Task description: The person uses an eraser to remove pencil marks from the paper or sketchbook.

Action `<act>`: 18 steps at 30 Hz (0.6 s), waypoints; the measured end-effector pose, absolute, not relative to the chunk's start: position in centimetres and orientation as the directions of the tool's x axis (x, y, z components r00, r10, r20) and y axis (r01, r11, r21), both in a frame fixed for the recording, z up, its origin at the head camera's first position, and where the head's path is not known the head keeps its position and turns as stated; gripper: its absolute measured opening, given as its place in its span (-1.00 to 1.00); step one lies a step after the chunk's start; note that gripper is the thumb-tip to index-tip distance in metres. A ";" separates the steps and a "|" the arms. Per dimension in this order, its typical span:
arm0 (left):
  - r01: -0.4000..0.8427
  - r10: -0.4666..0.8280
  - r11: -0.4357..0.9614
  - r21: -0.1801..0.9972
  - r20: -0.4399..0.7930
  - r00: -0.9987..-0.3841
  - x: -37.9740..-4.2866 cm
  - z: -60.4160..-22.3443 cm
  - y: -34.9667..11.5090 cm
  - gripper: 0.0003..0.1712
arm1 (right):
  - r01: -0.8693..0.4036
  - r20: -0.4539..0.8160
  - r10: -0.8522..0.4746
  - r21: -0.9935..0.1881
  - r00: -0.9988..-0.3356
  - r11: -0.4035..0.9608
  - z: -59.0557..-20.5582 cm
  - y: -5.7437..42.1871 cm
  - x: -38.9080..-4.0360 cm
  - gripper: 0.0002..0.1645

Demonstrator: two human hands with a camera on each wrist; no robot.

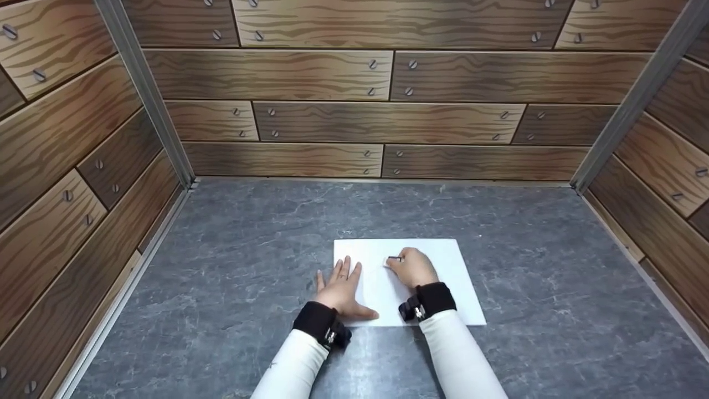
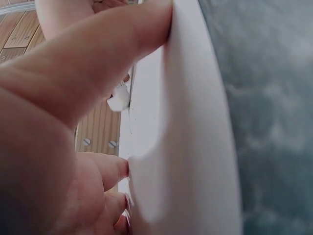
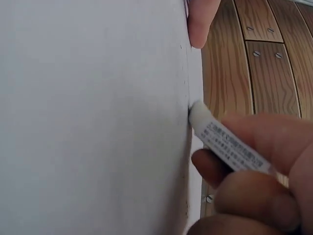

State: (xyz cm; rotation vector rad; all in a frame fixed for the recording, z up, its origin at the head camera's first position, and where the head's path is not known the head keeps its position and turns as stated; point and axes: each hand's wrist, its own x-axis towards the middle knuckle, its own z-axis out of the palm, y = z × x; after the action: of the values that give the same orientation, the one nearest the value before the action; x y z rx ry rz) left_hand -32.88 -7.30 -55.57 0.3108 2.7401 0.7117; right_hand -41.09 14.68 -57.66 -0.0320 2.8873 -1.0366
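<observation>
A sheet of white paper [image 1: 454,299] lies on the grey marbled tabletop. My right hand [image 1: 414,269] pinches a white eraser [image 3: 230,147] in a printed paper sleeve, its bare end touching the sheet near the middle. Small dark crumbs dot the paper around that end in the right wrist view. Spread over the left part of the sheet, my left hand [image 1: 342,293] rests with straight fingers, thumb along the near edge. In the left wrist view the eraser's white tip [image 2: 119,100] shows beyond the left thumb [image 2: 98,54].
Wood-patterned panels [image 1: 388,122] stand at the back, with more on the left and right sides. Grey metal posts [image 1: 149,94] mark the back corners. The tabletop [image 1: 249,249] stretches around the paper to these walls. Each wrist wears a black strap with a small camera [image 1: 412,310].
</observation>
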 end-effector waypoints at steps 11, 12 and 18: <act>0.147 0.285 0.856 0.495 -0.216 -0.934 -32.8 -55.6 -7.2 0.52 | -0.196 -0.094 -0.328 -0.638 -0.940 0.745 -58.3 13.1 -41.0 -0.58; 0.148 0.285 0.857 0.493 -0.214 -0.934 -32.9 -55.6 -7.2 0.52 | -0.174 -0.079 -0.287 -0.634 -0.955 0.754 -58.3 13.1 -41.0 -0.57; 0.143 0.287 0.852 0.504 -0.220 -0.933 -33.0 -55.6 -7.2 0.52 | -0.139 -0.025 -0.196 -0.617 -0.980 0.774 -58.2 13.0 -40.9 -0.62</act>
State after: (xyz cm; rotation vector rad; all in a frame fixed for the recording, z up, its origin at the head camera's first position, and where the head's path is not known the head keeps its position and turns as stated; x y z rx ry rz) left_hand -32.99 -7.18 -55.63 0.3254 2.7411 0.7132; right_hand -40.90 12.98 -58.25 -0.2719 2.8756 -0.9897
